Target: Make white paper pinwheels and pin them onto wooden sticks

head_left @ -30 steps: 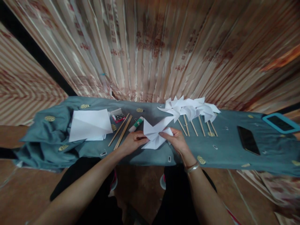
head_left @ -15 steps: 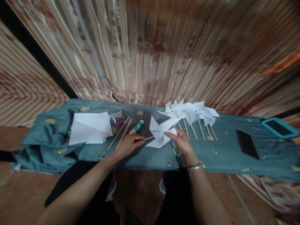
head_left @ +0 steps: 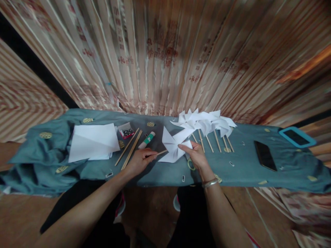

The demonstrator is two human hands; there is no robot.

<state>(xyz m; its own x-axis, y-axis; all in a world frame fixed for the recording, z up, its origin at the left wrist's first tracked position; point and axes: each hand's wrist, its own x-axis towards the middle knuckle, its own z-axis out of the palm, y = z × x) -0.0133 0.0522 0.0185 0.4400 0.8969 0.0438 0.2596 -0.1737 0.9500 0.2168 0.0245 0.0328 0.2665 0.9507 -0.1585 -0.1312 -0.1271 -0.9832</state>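
Observation:
A white paper pinwheel (head_left: 173, 146) is above the cloth in front of me, with my right hand (head_left: 196, 153) pinching it, the thumb at its centre. My left hand (head_left: 141, 160) is closed on a thin wooden stick (head_left: 161, 152) that points right, its far end at the pinwheel's left blades; whether the two are joined I cannot tell. Just behind my left hand lies a glue stick (head_left: 147, 140) with a green label. Loose wooden sticks (head_left: 131, 148) and a small open box of pins (head_left: 127, 131) are further left. Partly hidden by my right hand is a green ring-shaped handle (head_left: 191, 164).
A stack of white paper (head_left: 93, 142) lies on the left of the teal cloth (head_left: 155, 179). Several pinwheels on sticks (head_left: 207, 123) overlap at the back right. Further right are a dark phone (head_left: 265, 155) and a blue-framed tablet (head_left: 297, 137). A patterned curtain (head_left: 160, 69) hangs behind.
The whole view has shifted slightly, so everything appears a little further left. Both hands keep their grips on the stick and the pinwheel, with hardly any movement between them.

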